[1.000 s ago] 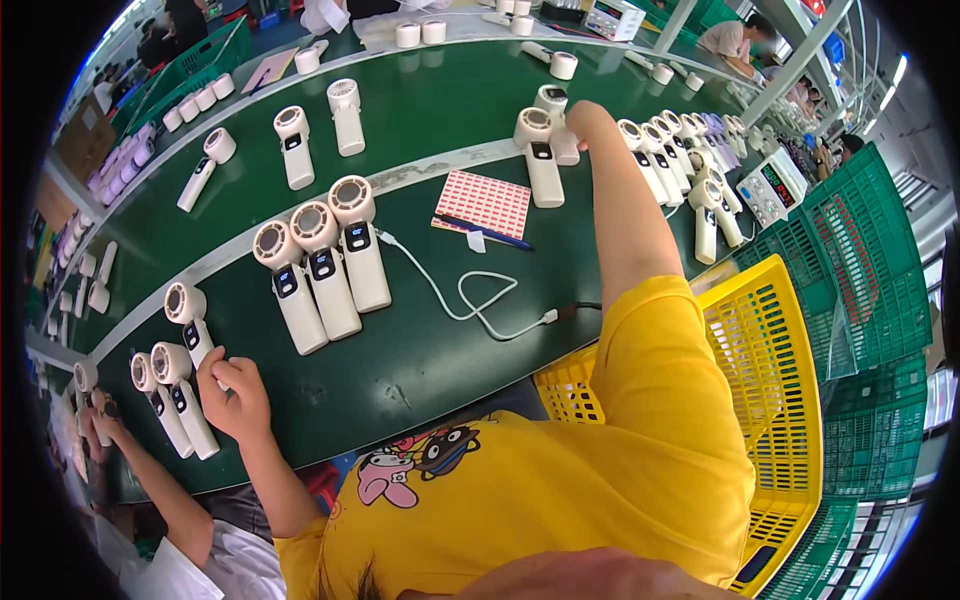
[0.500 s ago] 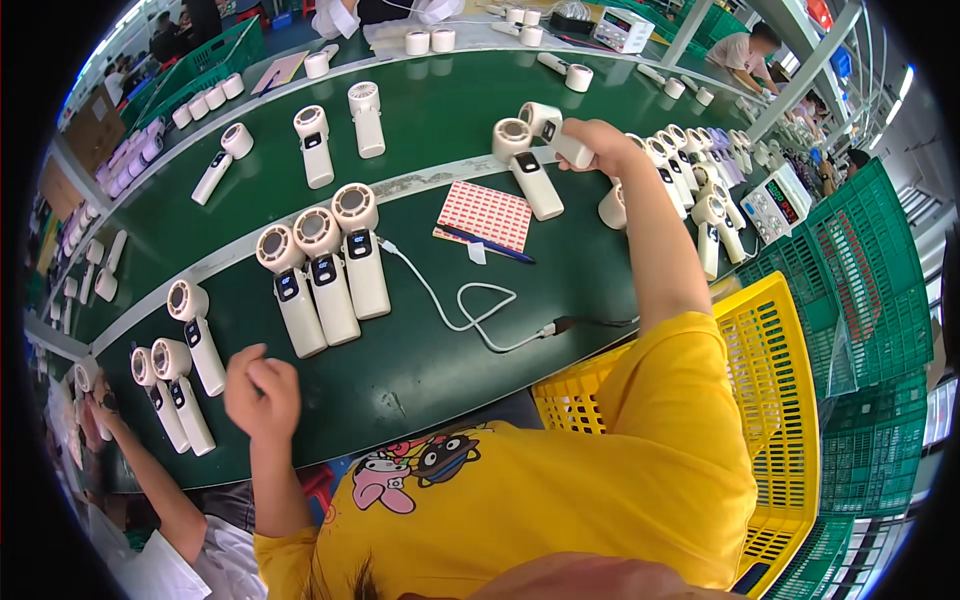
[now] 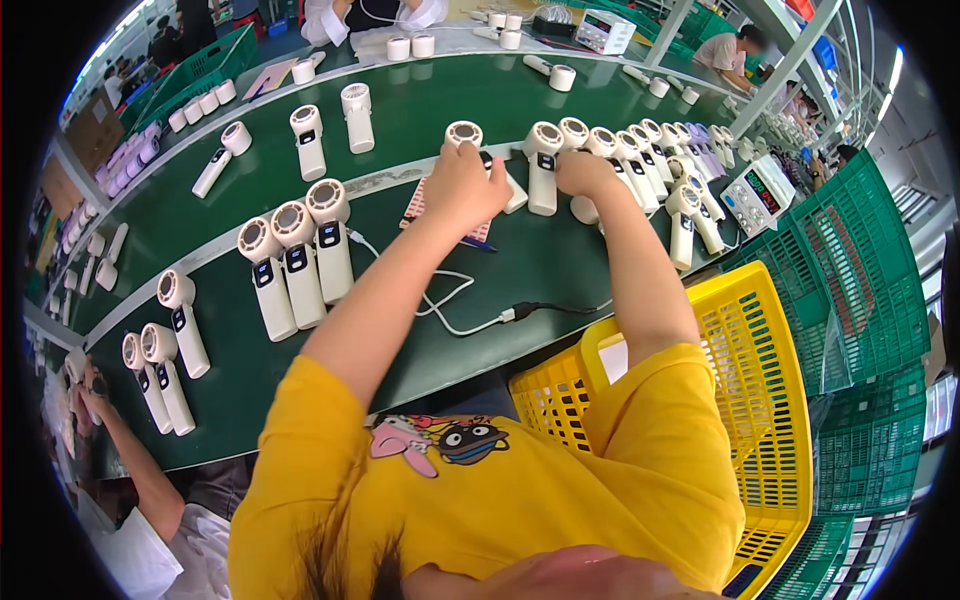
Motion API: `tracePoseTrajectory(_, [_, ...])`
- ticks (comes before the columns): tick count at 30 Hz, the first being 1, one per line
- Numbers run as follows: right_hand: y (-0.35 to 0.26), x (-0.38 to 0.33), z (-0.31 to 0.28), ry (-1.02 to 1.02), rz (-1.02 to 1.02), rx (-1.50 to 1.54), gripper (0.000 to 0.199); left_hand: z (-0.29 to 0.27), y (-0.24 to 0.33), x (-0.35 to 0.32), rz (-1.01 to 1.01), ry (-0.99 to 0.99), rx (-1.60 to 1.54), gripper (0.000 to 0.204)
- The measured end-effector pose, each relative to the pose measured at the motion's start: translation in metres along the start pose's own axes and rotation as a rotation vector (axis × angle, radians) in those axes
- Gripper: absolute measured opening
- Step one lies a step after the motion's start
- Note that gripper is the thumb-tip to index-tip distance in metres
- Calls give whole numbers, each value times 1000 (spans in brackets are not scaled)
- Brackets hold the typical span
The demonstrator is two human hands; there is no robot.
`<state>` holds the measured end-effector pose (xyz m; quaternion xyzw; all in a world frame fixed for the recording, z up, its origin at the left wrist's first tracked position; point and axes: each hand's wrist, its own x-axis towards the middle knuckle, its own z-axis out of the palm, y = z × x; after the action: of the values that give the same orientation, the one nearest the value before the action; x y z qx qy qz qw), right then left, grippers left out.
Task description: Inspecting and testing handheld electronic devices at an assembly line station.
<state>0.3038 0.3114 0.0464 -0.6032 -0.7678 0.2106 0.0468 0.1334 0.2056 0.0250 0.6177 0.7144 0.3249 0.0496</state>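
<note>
White little fans lie on our green desk [image 3: 560, 260]; our left hand [image 3: 462, 185] has its fingers closed around one fan [image 3: 485, 160], our right hand [image 3: 583, 172] curls beside another fan [image 3: 543, 165], so next we set ours gently in line.

This is a factory assembly line: a long green surface [image 3: 560, 270] carries rows of identical white handheld fans [image 3: 295, 260], yellow [image 3: 760, 400] and green plastic crates [image 3: 860, 270] stand beside it, and other workers [image 3: 740, 50] sit along neighbouring benches.
</note>
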Motion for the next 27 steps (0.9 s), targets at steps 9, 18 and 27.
tracePoseTrajectory(9, [24,-69,-23,-110,147,-593,36,83,3,26,-106,16,-113,41])
tracePoseTrajectory(18, [56,-78,0,-113,215,-373,41,98,34,10,153,-173,-131,39])
tracePoseTrajectory(27, [73,-66,4,-17,250,-280,41,59,27,-5,270,-202,-188,34])
